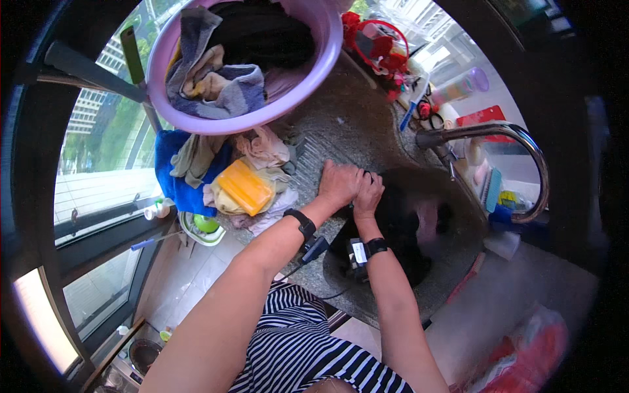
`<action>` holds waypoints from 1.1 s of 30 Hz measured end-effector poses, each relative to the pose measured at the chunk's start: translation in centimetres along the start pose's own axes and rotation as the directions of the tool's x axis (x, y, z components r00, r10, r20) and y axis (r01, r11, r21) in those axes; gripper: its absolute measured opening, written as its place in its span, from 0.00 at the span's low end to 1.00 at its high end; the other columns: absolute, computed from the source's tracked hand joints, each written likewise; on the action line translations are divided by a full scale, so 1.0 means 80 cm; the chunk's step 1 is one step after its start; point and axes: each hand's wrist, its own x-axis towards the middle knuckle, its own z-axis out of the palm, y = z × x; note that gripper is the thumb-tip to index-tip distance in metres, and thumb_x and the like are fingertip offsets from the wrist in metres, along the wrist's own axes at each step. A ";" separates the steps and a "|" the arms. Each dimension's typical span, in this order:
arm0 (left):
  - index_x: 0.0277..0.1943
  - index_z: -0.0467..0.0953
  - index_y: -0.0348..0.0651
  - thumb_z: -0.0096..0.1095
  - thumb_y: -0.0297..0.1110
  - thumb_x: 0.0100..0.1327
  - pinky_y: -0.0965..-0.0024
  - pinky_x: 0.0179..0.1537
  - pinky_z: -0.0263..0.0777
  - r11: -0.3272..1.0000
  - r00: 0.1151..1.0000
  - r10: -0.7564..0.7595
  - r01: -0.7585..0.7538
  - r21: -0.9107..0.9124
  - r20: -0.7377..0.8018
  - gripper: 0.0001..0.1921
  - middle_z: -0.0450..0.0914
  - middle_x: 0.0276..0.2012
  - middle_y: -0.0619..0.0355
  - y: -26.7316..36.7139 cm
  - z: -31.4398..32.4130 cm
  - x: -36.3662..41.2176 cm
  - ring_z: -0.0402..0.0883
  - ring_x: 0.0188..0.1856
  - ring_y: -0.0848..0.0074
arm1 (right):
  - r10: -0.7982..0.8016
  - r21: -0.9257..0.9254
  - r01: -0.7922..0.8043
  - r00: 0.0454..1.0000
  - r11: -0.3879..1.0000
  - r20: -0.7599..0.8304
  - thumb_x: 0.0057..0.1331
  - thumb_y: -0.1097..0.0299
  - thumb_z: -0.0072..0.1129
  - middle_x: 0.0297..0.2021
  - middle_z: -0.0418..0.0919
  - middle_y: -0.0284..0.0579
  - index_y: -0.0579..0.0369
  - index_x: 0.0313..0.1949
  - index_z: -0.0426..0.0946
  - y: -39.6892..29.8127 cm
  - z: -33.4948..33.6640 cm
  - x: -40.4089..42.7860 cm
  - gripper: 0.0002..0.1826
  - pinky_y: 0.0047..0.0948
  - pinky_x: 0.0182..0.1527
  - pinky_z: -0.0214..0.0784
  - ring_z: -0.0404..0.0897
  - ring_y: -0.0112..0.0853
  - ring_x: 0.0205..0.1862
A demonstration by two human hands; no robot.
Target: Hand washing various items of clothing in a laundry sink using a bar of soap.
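Note:
My left hand (341, 182) and my right hand (368, 194) are pressed together, knuckles up, at the edge between the ribbed stone washboard (314, 157) and the dark sink basin (398, 221). Both are curled round a small piece of black cloth (367, 174), of which little shows. Dark, blurred matter and a pinkish patch (427, 221) show in the basin. Left of the washboard, a yellow-orange bar of soap (245, 187) lies on a heap of small pale cloths (263, 147), with a blue cloth (169, 167) beside it.
A lilac plastic basin (245, 125) with black and grey cloths stands behind the washboard. A curved metal faucet (535, 152) rises at the right. Along the back ledge are a blue-handled brush (409, 115), a red basket (405, 44) and a teal brush (491, 189). Windows line the left side.

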 end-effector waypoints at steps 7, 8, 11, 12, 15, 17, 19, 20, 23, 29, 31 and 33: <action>0.30 0.76 0.41 0.44 0.37 0.66 0.52 0.43 0.67 0.973 0.989 -0.143 0.135 -0.186 -0.034 0.15 0.81 0.33 0.48 -0.029 -0.002 -0.005 0.81 0.39 0.57 | 0.385 0.297 -0.355 0.922 0.886 -0.047 0.68 0.53 0.49 0.52 0.72 0.48 0.54 0.54 0.70 -0.042 -0.032 -0.007 0.22 0.45 0.59 0.56 0.70 0.45 0.53; 0.33 0.76 0.37 0.43 0.38 0.68 0.53 0.44 0.67 0.875 0.946 -0.324 0.291 -0.387 -0.022 0.16 0.81 0.34 0.44 -0.034 -0.001 -0.007 0.79 0.41 0.52 | 0.510 0.543 -0.450 0.859 0.709 0.045 0.68 0.52 0.50 0.52 0.72 0.48 0.53 0.58 0.67 -0.039 -0.034 -0.020 0.24 0.43 0.58 0.57 0.70 0.42 0.53; 0.36 0.77 0.32 0.49 0.40 0.71 0.68 0.39 0.66 0.322 0.781 -0.601 0.433 -0.842 0.172 0.17 0.78 0.30 0.59 -0.051 -0.004 -0.027 0.68 0.34 0.80 | 0.613 0.651 -0.590 0.755 0.478 0.235 0.67 0.51 0.55 0.55 0.71 0.46 0.49 0.65 0.62 -0.033 -0.058 -0.068 0.31 0.37 0.55 0.62 0.72 0.37 0.52; 0.36 0.77 0.32 0.49 0.39 0.71 0.69 0.40 0.66 0.282 0.775 -0.612 0.401 -0.872 0.159 0.17 0.78 0.31 0.61 -0.055 -0.014 -0.039 0.69 0.35 0.80 | 0.576 0.637 -0.688 0.693 0.349 0.433 0.66 0.53 0.57 0.56 0.71 0.47 0.48 0.65 0.62 -0.053 -0.083 -0.073 0.31 0.36 0.55 0.63 0.73 0.39 0.52; 0.38 0.78 0.32 0.49 0.40 0.71 0.73 0.44 0.66 0.147 0.749 -0.643 0.326 -0.934 0.160 0.17 0.78 0.34 0.61 -0.047 -0.032 -0.041 0.72 0.37 0.80 | 0.499 0.520 -0.820 0.564 0.241 0.658 0.63 0.58 0.62 0.54 0.73 0.47 0.46 0.65 0.62 -0.050 -0.116 -0.081 0.32 0.33 0.50 0.68 0.76 0.40 0.50; 0.41 0.78 0.32 0.50 0.41 0.71 0.73 0.48 0.66 0.133 0.788 -0.584 0.330 -0.935 0.196 0.17 0.79 0.37 0.60 -0.043 -0.033 -0.040 0.74 0.40 0.79 | 0.461 0.457 -0.663 0.745 0.593 0.483 0.63 0.59 0.61 0.50 0.75 0.44 0.46 0.64 0.62 -0.031 -0.116 -0.097 0.31 0.32 0.44 0.71 0.76 0.34 0.49; 0.44 0.78 0.33 0.51 0.41 0.71 0.72 0.51 0.64 0.004 0.838 -0.506 0.240 -0.971 0.205 0.17 0.80 0.41 0.59 -0.027 -0.058 -0.035 0.74 0.43 0.78 | 0.486 0.515 -0.662 0.750 0.545 0.449 0.63 0.60 0.61 0.49 0.75 0.41 0.45 0.65 0.62 -0.037 -0.122 -0.105 0.31 0.28 0.39 0.71 0.75 0.30 0.49; 0.46 0.77 0.34 0.51 0.41 0.71 0.72 0.54 0.64 -0.068 0.837 -0.480 0.263 -0.962 0.263 0.16 0.80 0.43 0.58 -0.017 -0.074 -0.036 0.75 0.46 0.77 | 0.491 0.582 -0.760 0.640 0.289 0.591 0.63 0.60 0.61 0.51 0.74 0.41 0.46 0.65 0.61 -0.049 -0.130 -0.109 0.32 0.28 0.40 0.71 0.74 0.30 0.50; 0.33 0.75 0.39 0.51 0.41 0.72 0.76 0.44 0.63 -0.026 0.854 -0.484 0.205 -0.978 0.192 0.15 0.75 0.33 0.67 0.030 -0.119 -0.022 0.69 0.38 0.84 | 0.425 0.600 -0.800 0.552 0.027 0.717 0.63 0.65 0.59 0.51 0.76 0.38 0.49 0.63 0.65 -0.040 -0.125 -0.127 0.29 0.25 0.41 0.71 0.75 0.29 0.48; 0.42 0.79 0.33 0.48 0.38 0.72 0.75 0.48 0.66 -0.015 0.923 -0.358 0.148 -0.989 0.143 0.16 0.80 0.37 0.61 0.051 -0.179 -0.012 0.75 0.40 0.81 | 0.633 0.934 -0.321 0.758 0.156 0.155 0.67 0.71 0.50 0.45 0.77 0.38 0.62 0.50 0.74 -0.033 -0.166 -0.106 0.14 0.25 0.55 0.61 0.73 0.26 0.48; 0.43 0.78 0.32 0.47 0.38 0.72 0.74 0.48 0.67 0.173 0.971 -0.219 0.133 -0.976 0.094 0.16 0.80 0.38 0.60 0.078 -0.200 -0.012 0.75 0.41 0.80 | 0.686 0.992 -0.120 0.718 -0.044 0.118 0.66 0.71 0.49 0.45 0.75 0.37 0.59 0.47 0.73 -0.011 -0.212 -0.080 0.12 0.26 0.57 0.59 0.72 0.26 0.48; 0.45 0.77 0.29 0.47 0.38 0.73 0.74 0.48 0.67 0.305 0.983 -0.182 0.095 -0.948 0.040 0.17 0.81 0.39 0.58 0.081 -0.196 -0.014 0.75 0.41 0.80 | 0.637 0.912 -0.092 0.744 0.401 -0.205 0.63 0.71 0.51 0.43 0.74 0.35 0.57 0.46 0.73 0.007 -0.262 -0.057 0.12 0.27 0.55 0.61 0.72 0.27 0.46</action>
